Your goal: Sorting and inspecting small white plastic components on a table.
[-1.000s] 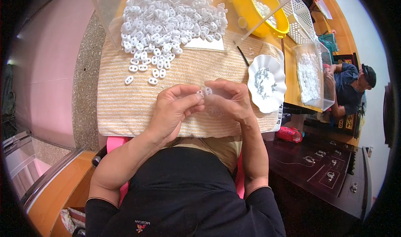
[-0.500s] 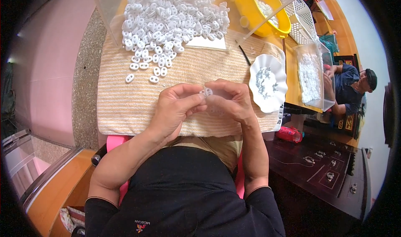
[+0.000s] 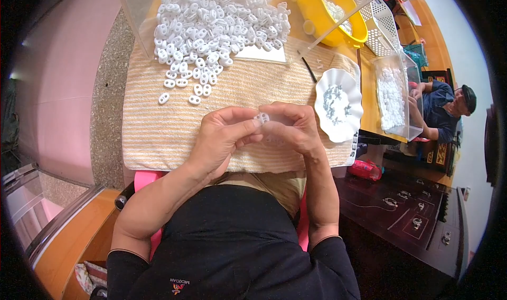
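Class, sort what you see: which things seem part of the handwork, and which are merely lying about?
Seemingly in use:
Small white piece, pinched by left hand and right hand
Pile of two-holed white pieces
Scalloped dish of grey bits
Striped towel

Probably lying about:
Red bottle
Thin black stick

Just one head-worn fisheye, looking steeply down past a black fabric shirt [image 3: 227,236] onto the bare left hand [image 3: 223,133] and bare right hand [image 3: 297,130], pretty close up.
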Demonstrator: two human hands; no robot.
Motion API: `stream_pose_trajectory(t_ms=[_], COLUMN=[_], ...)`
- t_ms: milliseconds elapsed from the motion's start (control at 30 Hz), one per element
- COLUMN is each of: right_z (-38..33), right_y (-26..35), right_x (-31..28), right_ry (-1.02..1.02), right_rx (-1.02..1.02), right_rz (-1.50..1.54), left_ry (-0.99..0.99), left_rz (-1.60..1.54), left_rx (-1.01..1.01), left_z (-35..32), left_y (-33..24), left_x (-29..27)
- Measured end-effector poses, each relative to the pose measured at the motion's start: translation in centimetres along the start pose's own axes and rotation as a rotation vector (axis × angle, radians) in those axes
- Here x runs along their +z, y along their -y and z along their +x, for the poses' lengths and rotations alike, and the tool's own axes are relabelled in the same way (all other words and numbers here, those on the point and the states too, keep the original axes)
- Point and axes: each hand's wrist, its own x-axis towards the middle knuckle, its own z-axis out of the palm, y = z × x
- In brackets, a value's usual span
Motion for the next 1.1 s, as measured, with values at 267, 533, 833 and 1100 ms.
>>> stream_pose_trajectory(t_ms=[267,533,833,1100], right_z=[-0.1,-0.1,0.0,-0.1], right_y=[0.0,0.0,-1.0,-0.4], right_x=[0.1,0.3,0.3,0.5], right_ry=[-0.024,-0.021,-0.039,-0.059], right_rx=[0.049,0.024,-0.060,-0.009], right_rz=[0.087,0.160,0.082,0.137], left_ry=[0.010,0.001,-0.013,0.016], left_rz=[-0.018,-0.008,0.008,-0.041], left_rx=[0.009,0.007,0.004,-0.014], left_z=[0.0,0.1,-0.2,-0.1], left_y=[0.1,0.1,0.0,-0.1], left_x=[-0.2,-0.3,-0.2,-0.2])
